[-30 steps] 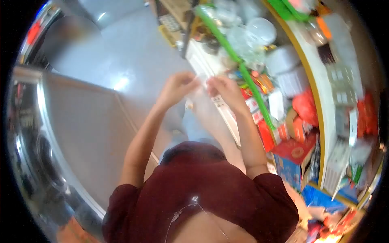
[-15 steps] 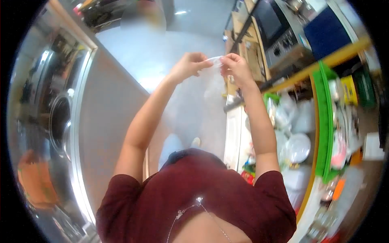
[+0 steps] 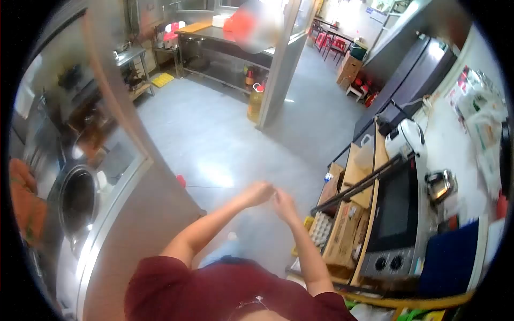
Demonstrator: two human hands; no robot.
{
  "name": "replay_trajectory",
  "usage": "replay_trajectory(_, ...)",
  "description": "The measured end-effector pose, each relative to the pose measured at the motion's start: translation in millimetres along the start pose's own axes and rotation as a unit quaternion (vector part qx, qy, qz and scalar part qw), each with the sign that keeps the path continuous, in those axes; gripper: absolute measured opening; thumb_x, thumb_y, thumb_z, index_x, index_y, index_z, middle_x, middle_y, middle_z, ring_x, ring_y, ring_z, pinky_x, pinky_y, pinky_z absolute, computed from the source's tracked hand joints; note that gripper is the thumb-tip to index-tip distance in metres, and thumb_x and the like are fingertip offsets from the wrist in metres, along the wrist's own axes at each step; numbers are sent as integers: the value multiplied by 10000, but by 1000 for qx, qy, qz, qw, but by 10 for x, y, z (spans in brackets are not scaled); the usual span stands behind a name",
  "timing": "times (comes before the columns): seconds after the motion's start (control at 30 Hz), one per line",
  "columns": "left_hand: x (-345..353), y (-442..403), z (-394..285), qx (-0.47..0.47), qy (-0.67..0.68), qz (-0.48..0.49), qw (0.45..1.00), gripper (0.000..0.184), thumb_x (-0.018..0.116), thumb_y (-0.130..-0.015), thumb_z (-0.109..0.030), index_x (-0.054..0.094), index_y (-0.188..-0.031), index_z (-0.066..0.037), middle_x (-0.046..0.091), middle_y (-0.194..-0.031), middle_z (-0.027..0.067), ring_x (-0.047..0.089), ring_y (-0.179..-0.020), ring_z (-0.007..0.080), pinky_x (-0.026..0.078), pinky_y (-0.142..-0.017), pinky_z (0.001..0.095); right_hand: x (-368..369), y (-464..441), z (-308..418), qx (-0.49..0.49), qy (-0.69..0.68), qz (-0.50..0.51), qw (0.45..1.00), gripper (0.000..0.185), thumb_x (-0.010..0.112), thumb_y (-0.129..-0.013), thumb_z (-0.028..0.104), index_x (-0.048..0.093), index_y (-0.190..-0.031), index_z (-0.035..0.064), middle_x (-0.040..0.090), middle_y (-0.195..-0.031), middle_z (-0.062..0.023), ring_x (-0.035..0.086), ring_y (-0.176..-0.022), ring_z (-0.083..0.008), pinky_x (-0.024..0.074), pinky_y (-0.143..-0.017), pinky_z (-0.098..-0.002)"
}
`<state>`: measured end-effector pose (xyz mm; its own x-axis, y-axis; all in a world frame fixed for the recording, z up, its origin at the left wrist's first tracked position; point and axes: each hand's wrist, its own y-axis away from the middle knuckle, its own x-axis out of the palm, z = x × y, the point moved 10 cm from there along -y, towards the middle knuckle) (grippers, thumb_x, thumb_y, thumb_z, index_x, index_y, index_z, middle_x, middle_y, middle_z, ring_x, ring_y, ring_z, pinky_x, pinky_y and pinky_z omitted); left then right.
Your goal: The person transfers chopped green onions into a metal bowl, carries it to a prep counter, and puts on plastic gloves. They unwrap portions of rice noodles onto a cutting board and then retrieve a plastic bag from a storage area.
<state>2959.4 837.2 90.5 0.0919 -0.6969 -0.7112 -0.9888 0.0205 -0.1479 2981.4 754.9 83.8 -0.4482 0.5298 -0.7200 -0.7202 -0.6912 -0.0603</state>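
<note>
In front of my body, over the grey floor, my left hand (image 3: pixel 259 193) and my right hand (image 3: pixel 284 205) meet at the fingertips. The fingers of both hands are pressed together. Whatever they hold between them is too small and blurred to make out. My left hand is level with the opening beside the partition, and my right hand is nearest to the shelf rack on the right.
At right stand a microwave (image 3: pixel 394 206), a rice cooker (image 3: pixel 404 137) and an egg tray (image 3: pixel 321 230) on a rack. A metal-edged partition (image 3: pixel 134 214) runs along the left. Ahead are a steel table (image 3: pixel 225 40), an oil bottle (image 3: pixel 256 102) and a post (image 3: pixel 278 69).
The view has swung from the cluttered shelves towards the room ahead. My hands have come closer together, and the thin white item stretched between them earlier no longer shows clearly.
</note>
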Motion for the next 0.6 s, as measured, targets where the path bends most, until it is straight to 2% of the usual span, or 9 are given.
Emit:
replay_trajectory(0.07, 180, -315, 477, -99, -62, 70, 991, 218, 575, -752, -172, 626, -850, 16, 607, -824, 245, 595, -808, 375, 468, -706, 427, -106, -324, -210, -30, 28, -49, 998, 262, 521, -784, 115, 566, -1027, 28, 604, -896, -178, 572, -834, -348, 459, -722, -396)
replay_trajectory(0.13, 216, -419, 773, -126, -159, 74, 976, 229, 546, -748, -223, 642, -779, -17, 615, -766, 208, 603, -726, 352, 473, -682, 423, -164, -590, -390, -24, 29, -78, 996, 222, 513, -796, 129, 588, -975, 21, 610, -865, -175, 581, -806, -340, 462, -704, -381)
replay_trajectory(0.2, 253, -676, 1175, -168, -139, 76, 973, 301, 552, -745, -290, 634, -770, -1, 613, -780, 227, 606, -739, 359, 470, -686, 448, -275, -917, -594, 17, 14, -96, 995, 192, 502, -801, 134, 604, -916, 19, 615, -836, -170, 588, -783, -338, 463, -694, -385)
replay_trajectory(0.27, 210, -948, 1550, -218, -25, 52, 974, 361, 567, -748, -330, 616, -790, 25, 609, -819, 258, 605, -786, 376, 465, -693, 476, -258, -1183, -715, 3, -14, -120, 993, 198, 532, -793, 169, 608, -896, 17, 619, -795, -165, 596, -746, -333, 462, -662, -390)
replay_trajectory(0.33, 80, -1219, 1826, -257, 60, 5, 965, 342, 557, -754, -324, 613, -778, 12, 613, -812, 245, 606, -774, 374, 467, -672, 477, 15, -1487, -900, 31, 5, -42, 999, 226, 568, -777, 213, 613, -875, 13, 617, -758, -167, 600, -718, -324, 461, -639, -388)
replay_trajectory(0.43, -7, -1640, 2072, -239, 14, 16, 971, 295, 545, -742, -310, 640, -716, -33, 628, -687, 157, 614, -657, 301, 475, -643, 406, 362, -2124, -1197, 66, -4, 41, 997, 298, 640, -724, 300, 611, -839, 26, 609, -714, -160, 594, -674, -317, 464, -619, -387)
replay_trajectory(0.47, -69, -1713, 2164, -252, 15, 5, 968, 291, 544, -745, -304, 634, -708, -30, 626, -685, 160, 610, -655, 306, 474, -642, 407, 451, -2323, -1265, 75, -15, 63, 995, 330, 667, -701, 332, 609, -826, 33, 606, -702, -156, 589, -659, -316, 466, -614, -388)
replay_trajectory(0.53, -359, -1997, 2317, -269, 10, -28, 963, 285, 544, -750, -291, 621, -692, -24, 621, -681, 166, 601, -652, 317, 471, -640, 410, 447, -2809, -1233, 31, -35, 98, 994, 309, 644, -713, 329, 612, -787, 31, 606, -680, -157, 588, -642, -319, 460, -597, -396)
replay_trajectory(0.6, -683, -2168, 2422, -249, -38, -91, 963, 271, 544, -753, -275, 606, -685, -20, 622, -673, 153, 605, -646, 281, 471, -615, 393, 509, -3221, -1229, 13, -32, 141, 989, 288, 617, -727, 314, 611, -750, 28, 605, -668, -161, 590, -635, -319, 456, -587, -401)
